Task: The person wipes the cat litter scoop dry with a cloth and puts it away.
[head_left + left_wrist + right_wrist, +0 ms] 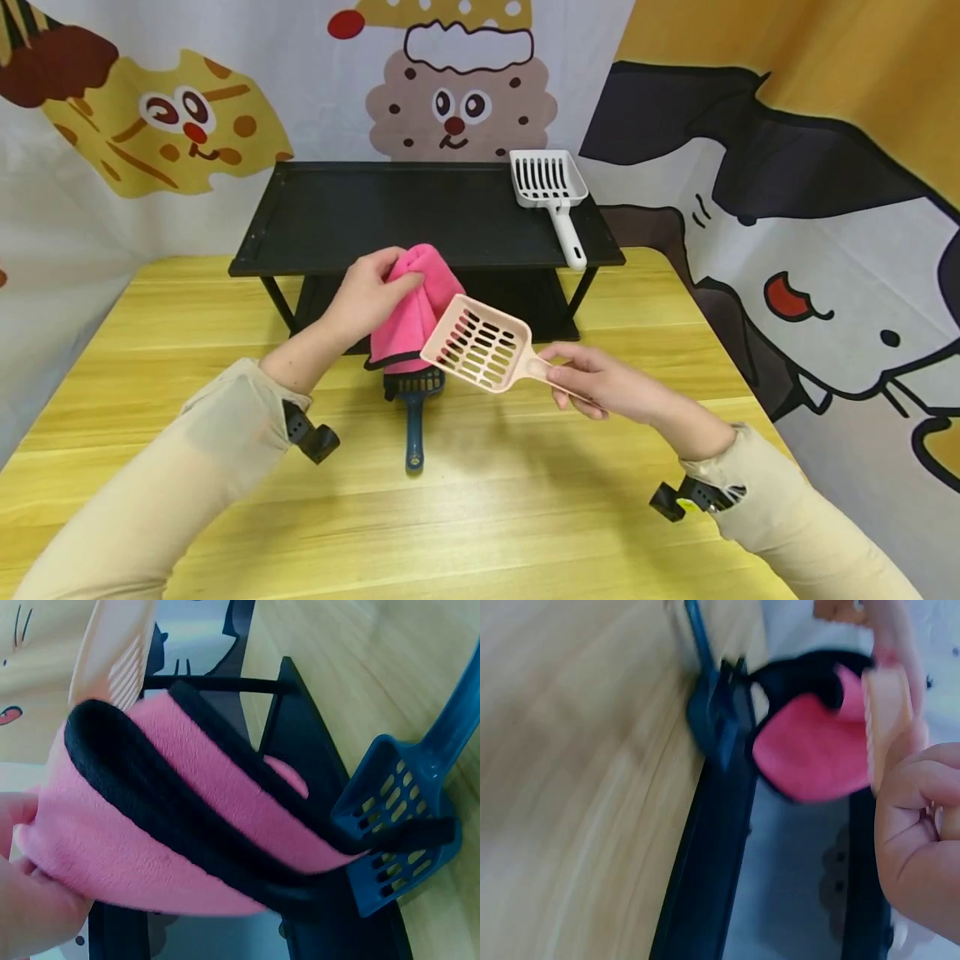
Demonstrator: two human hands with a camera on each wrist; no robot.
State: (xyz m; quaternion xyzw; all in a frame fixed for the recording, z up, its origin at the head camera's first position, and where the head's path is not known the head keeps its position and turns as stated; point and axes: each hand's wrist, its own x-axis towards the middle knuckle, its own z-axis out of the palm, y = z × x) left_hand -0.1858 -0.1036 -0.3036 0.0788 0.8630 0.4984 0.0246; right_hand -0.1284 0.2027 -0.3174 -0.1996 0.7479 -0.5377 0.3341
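Observation:
My left hand (372, 293) grips a pink cloth (408, 321) with black edging, which hangs down in front of the black shelf. By its handle my right hand (596, 379) holds a pale pink litter scoop (480, 343), the slotted basin pointing left toward the cloth. In the head view the scoop's rim overlaps the cloth's edge; whether they touch I cannot tell. Below the cloth a blue litter scoop (415, 425) lies on the table with its handle toward me, its basin partly hidden in the head view. The left wrist view shows the blue scoop's slotted basin (390, 817) more fully.
A black two-level shelf (382, 212) stands at the back of the wooden table (480, 517). On its top right lies a white litter scoop (551, 187), handle jutting over the front edge. Curtains (825, 208) with cartoon prints hang behind and to the right.

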